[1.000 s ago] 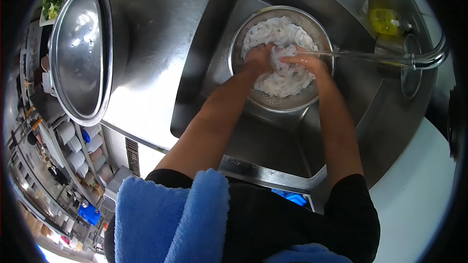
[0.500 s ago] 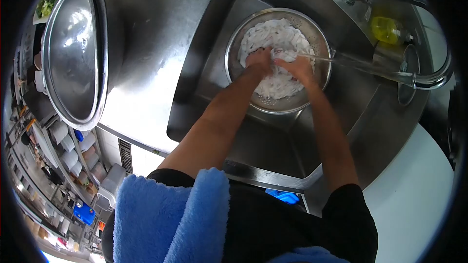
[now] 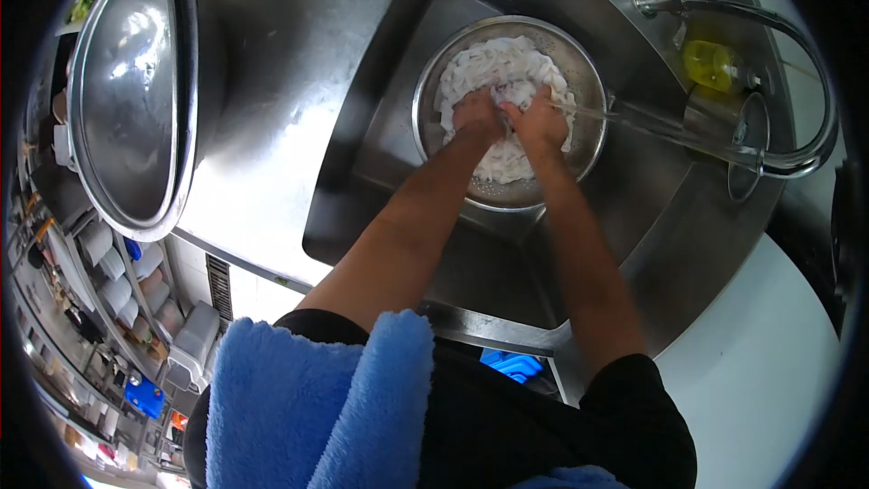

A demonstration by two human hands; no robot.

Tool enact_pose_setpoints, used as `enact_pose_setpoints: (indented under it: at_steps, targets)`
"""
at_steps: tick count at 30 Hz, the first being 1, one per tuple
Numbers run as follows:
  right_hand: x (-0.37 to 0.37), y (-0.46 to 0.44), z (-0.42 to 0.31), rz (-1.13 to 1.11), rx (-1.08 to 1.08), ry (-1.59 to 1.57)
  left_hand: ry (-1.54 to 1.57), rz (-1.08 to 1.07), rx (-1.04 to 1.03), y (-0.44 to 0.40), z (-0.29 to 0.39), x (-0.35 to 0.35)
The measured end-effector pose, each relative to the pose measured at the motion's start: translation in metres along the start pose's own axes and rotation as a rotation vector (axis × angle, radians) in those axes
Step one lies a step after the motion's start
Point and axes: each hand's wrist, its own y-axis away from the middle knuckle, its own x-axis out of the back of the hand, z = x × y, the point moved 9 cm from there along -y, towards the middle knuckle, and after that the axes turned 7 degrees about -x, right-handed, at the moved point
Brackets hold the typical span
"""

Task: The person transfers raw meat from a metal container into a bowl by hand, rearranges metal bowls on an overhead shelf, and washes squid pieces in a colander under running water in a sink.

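A stainless steel counter point(image 3: 272, 118) carries everything, with a deep sink point(image 3: 489, 281) let into it behind the front edge. At the counter's left end stands a large round metal vessel point(image 3: 187, 63), one side near the front edge. A perforated colander point(image 3: 588, 118) sits inside the sink. Along the counter's right edge stand a curved tap point(image 3: 658, 3), a yellow bottle point(image 3: 709, 65) and a metal container point(image 3: 711, 113)

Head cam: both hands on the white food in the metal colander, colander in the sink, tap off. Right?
Not the tap: it's running, as the head view shows, with water streaming toward the colander. Left hand and right hand are on the white food, colander in the sink.
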Motion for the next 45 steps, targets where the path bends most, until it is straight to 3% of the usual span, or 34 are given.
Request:
enact_pose_setpoints:
  at_steps: [4, 5, 8, 12, 16, 17, 20, 23, 26, 29, 35, 38, 40, 45]
  targets:
    - [-0.015, 0.001, 0.008, 0.069, 0.044, 0.033, 0.008, -0.011, 0.039, 0.009, 0.0, 0.007]
    - [-0.012, 0.0, 0.007, 0.08, 0.058, 0.045, -0.027, -0.05, -0.032, -0.004, 0.0, 0.002]
    - [-0.033, -0.014, 0.043, -0.232, 0.218, -0.356, -0.147, -0.162, -0.247, -0.022, -0.003, -0.022]
    - [-0.065, 0.0, 0.067, -0.887, -0.071, -0.822, -0.262, -0.174, -0.456, -0.017, 0.003, -0.026]
    - [-0.072, -0.002, 0.063, -0.917, 0.098, -1.148, -0.293, -0.182, -0.451, -0.019, 0.002, -0.025]
    - [-0.081, 0.002, 0.075, -0.993, -0.136, -1.257, -0.292, -0.193, -0.452, -0.019, 0.004, -0.024]
    - [-0.108, -0.024, 0.09, -0.817, -0.176, -1.175, -0.27, -0.175, -0.419, -0.011, 0.007, -0.01]
    - [-0.073, -0.013, 0.058, -0.654, -0.101, -1.207, -0.229, -0.152, -0.344, -0.005, 0.005, -0.006]
    - [-0.08, -0.042, 0.051, -0.427, 0.208, -1.001, -0.194, -0.23, -0.277, -0.004, 0.006, -0.01]
    - [-0.053, -0.047, 0.043, -0.043, 0.141, -0.401, -0.132, -0.213, -0.191, -0.004, 0.001, -0.008]
    - [-0.049, -0.049, 0.027, 0.209, 0.084, -0.152, -0.027, -0.193, -0.126, 0.004, -0.002, -0.002]
    - [-0.015, -0.032, 0.002, 0.165, 0.037, -0.133, 0.025, -0.25, -0.075, 0.005, -0.003, -0.004]
    - [-0.02, -0.045, -0.004, 0.115, 0.019, -0.118, 0.034, -0.191, -0.038, -0.004, -0.01, -0.015]
    - [-0.031, -0.06, -0.008, 0.07, 0.015, 0.015, 0.057, -0.303, -0.028, -0.011, -0.016, -0.031]
